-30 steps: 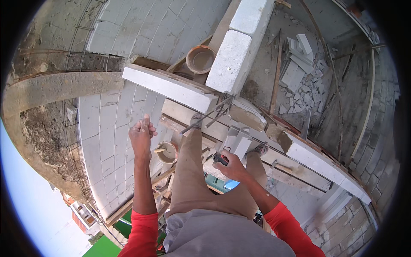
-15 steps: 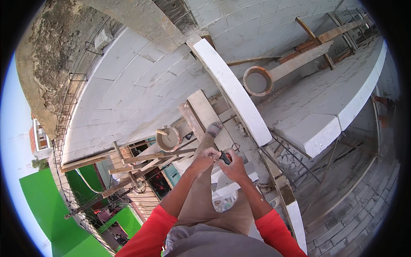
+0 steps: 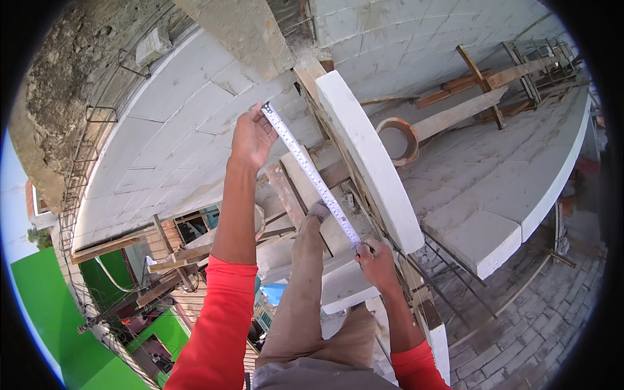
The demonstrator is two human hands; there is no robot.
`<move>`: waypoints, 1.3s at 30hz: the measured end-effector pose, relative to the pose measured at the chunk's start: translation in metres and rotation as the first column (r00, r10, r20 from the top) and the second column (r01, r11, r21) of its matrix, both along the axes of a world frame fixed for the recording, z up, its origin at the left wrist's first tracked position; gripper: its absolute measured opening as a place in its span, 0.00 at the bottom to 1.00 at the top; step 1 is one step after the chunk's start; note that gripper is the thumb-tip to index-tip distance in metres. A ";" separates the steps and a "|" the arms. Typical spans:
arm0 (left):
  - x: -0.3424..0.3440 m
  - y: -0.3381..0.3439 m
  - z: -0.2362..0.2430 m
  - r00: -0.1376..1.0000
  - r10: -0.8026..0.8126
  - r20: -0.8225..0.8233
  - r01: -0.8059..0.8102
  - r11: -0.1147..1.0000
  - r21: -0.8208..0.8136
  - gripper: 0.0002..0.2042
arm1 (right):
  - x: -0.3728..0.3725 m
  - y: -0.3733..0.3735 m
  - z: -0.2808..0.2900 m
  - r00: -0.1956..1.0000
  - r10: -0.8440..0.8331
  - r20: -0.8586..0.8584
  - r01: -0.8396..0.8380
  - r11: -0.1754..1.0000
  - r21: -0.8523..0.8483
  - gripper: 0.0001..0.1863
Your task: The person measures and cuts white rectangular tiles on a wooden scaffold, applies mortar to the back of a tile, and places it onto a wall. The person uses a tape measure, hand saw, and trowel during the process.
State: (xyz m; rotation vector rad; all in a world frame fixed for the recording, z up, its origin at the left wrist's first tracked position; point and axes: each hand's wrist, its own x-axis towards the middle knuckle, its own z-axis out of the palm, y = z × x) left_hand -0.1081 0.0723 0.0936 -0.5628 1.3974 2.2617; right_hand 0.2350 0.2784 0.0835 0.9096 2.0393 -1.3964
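My left hand (image 3: 252, 138) pinches the metal end of a pale tape measure blade (image 3: 305, 174), up near the white block wall (image 3: 162, 143). The blade runs diagonally down to the right, where my right hand (image 3: 377, 263) grips its dark case, which is mostly covered by my fingers. Just right of the blade lies a long white block beam (image 3: 368, 161) on a timber and concrete ledge. My legs in brown trousers are below the blade, with one foot on the boards beneath.
A mortar bucket (image 3: 398, 140) stands beyond the beam among planks (image 3: 455, 114). A second white block wall (image 3: 494, 240) runs at right, with bare steel bars (image 3: 448, 279) beside it. Rebar cages (image 3: 81, 175) line the left edge; green panels (image 3: 45, 312) lie far below.
The tape blade has been drawn out: my hands were together at the case, and now my left hand is raised toward the upper left with the end. The view has also swung round.
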 end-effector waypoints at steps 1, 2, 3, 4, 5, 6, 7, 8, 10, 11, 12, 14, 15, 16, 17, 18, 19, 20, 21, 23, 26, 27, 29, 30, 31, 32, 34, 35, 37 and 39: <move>0.001 0.004 0.009 1.000 0.031 -0.003 -0.031 1.000 0.001 0.17 | -0.016 0.004 0.005 1.000 0.026 -0.016 -0.025 0.995 0.095 0.16; 0.006 0.001 0.003 0.999 0.027 0.024 -0.027 1.000 0.004 0.18 | -0.030 0.009 0.009 0.998 0.052 -0.025 -0.047 0.981 0.190 0.16; 0.013 -0.003 -0.005 0.998 0.024 0.051 -0.024 1.000 0.007 0.20 | -0.045 0.015 0.013 0.996 0.079 -0.030 -0.068 0.957 0.283 0.16; 0.025 -0.013 -0.012 0.997 0.028 0.076 -0.028 1.000 0.004 0.22 | -0.062 0.020 0.019 0.997 0.081 0.016 -0.081 0.939 0.334 0.17; 0.043 -0.022 -0.027 0.995 -0.015 0.095 0.028 0.991 -0.133 0.22 | -0.078 0.029 0.026 0.999 0.043 -0.022 -0.033 0.942 0.333 0.16; 0.066 -0.031 -0.045 0.991 -0.060 0.121 0.090 0.960 -0.264 0.22 | -0.091 0.041 0.029 0.998 0.000 -0.060 0.019 0.943 0.331 0.16; 0.092 -0.038 -0.061 0.978 -0.117 0.175 0.169 0.931 -0.325 0.22 | -0.100 0.053 0.021 0.994 -0.019 -0.107 0.058 0.925 0.375 0.16; 0.120 -0.046 -0.080 0.958 -0.170 0.231 0.250 0.892 -0.378 0.21 | -0.107 0.067 0.013 0.987 -0.036 -0.154 0.098 0.903 0.419 0.16; 0.188 -0.082 -0.142 0.870 -0.369 0.328 0.493 0.634 -0.596 0.17 | -0.133 0.087 -0.001 0.993 -0.035 -0.109 0.086 0.858 0.507 0.16; 0.229 -0.100 -0.171 0.777 -0.497 0.386 0.598 0.393 -0.699 0.17 | -0.145 0.095 -0.009 0.996 -0.038 -0.083 0.077 0.833 0.548 0.16; 0.257 -0.094 -0.172 0.682 -0.527 0.507 0.692 0.241 -0.681 0.25 | -0.150 0.106 -0.019 0.997 -0.034 -0.071 0.069 0.818 0.572 0.17; 0.310 -0.092 -0.168 0.456 -0.542 0.706 0.836 -0.013 -0.549 0.37 | -0.166 0.120 -0.039 0.998 -0.009 -0.065 0.046 0.800 0.599 0.18; 0.319 -0.082 -0.164 0.484 -0.511 0.710 0.827 0.003 -0.562 0.38 | -0.175 0.128 -0.049 0.999 -0.007 -0.046 0.033 0.796 0.605 0.18; 0.324 -0.071 -0.153 0.514 -0.480 0.711 0.817 0.021 -0.576 0.38 | -0.186 0.134 -0.059 1.000 -0.003 -0.029 0.020 0.791 0.612 0.19; 0.326 -0.063 -0.143 0.545 -0.443 0.712 0.805 0.039 -0.592 0.39 | -0.197 0.136 -0.069 1.000 0.004 -0.013 0.005 0.788 0.616 0.19; 0.323 -0.055 -0.138 0.532 -0.439 0.724 0.808 0.008 -0.589 0.38 | -0.208 0.136 -0.080 1.000 -0.009 -0.009 0.013 0.791 0.612 0.20; 0.318 -0.048 -0.133 0.519 -0.432 0.738 0.812 -0.021 -0.584 0.37 | -0.218 0.135 -0.091 1.000 -0.020 -0.003 0.017 0.795 0.607 0.20; 0.313 -0.044 -0.133 0.513 -0.423 0.747 0.810 -0.049 -0.584 0.37 | -0.232 0.131 -0.094 1.000 -0.029 -0.003 0.025 0.799 0.601 0.20; 0.311 -0.040 -0.135 0.509 -0.407 0.759 0.808 -0.078 -0.584 0.36 | -0.244 0.126 -0.098 0.999 -0.037 -0.015 0.039 0.796 0.605 0.20; 0.312 -0.036 -0.142 0.499 -0.371 0.783 0.804 -0.141 -0.578 0.35 | -0.268 0.112 -0.102 0.998 -0.057 -0.035 0.067 0.791 0.608 0.20; 0.315 -0.037 -0.149 0.505 -0.377 0.776 0.788 -0.165 -0.593 0.34 | -0.295 0.123 -0.114 1.000 0.005 0.008 -0.008 0.863 0.506 0.22; 0.315 -0.038 -0.149 0.500 -0.377 0.780 0.792 -0.165 -0.587 0.35 | -0.300 0.125 -0.116 1.000 0.027 -0.007 -0.020 0.867 0.498 0.22; 0.311 -0.039 -0.146 0.491 -0.370 0.789 0.802 -0.162 -0.575 0.35 | -0.313 0.117 -0.106 0.997 0.075 -0.037 -0.048 0.875 0.482 0.23; 0.312 -0.040 -0.148 0.496 -0.369 0.786 0.795 -0.172 -0.582 0.35 | -0.319 0.114 -0.108 0.999 0.044 -0.021 -0.029 0.880 0.474 0.23; 0.312 -0.040 -0.150 0.501 -0.373 0.781 0.786 -0.181 -0.591 0.35 | -0.325 0.114 -0.110 1.000 0.013 -0.005 -0.009 0.883 0.470 0.24; 0.312 -0.039 -0.151 0.506 -0.377 0.776 0.778 -0.189 -0.599 0.35 | -0.329 0.114 -0.112 1.000 -0.018 0.011 0.011 0.884 0.467 0.24; 0.311 -0.039 -0.152 0.504 -0.379 0.776 0.783 -0.178 -0.596 0.35 | -0.334 0.113 -0.114 1.000 -0.024 0.018 0.012 0.876 0.482 0.24; 0.310 -0.039 -0.152 0.505 -0.379 0.775 0.784 -0.173 -0.596 0.35 | -0.336 0.112 -0.114 0.999 -0.025 0.021 0.012 0.873 0.488 0.24; 0.308 -0.038 -0.151 0.498 -0.365 0.787 0.791 -0.181 -0.584 0.36 | -0.336 0.110 -0.112 1.000 -0.007 0.011 0.001 0.876 0.482 0.24; 0.308 -0.039 -0.152 0.497 -0.355 0.791 0.792 -0.187 -0.581 0.36 | -0.340 0.108 -0.110 1.000 -0.002 0.021 -0.008 0.889 0.458 0.25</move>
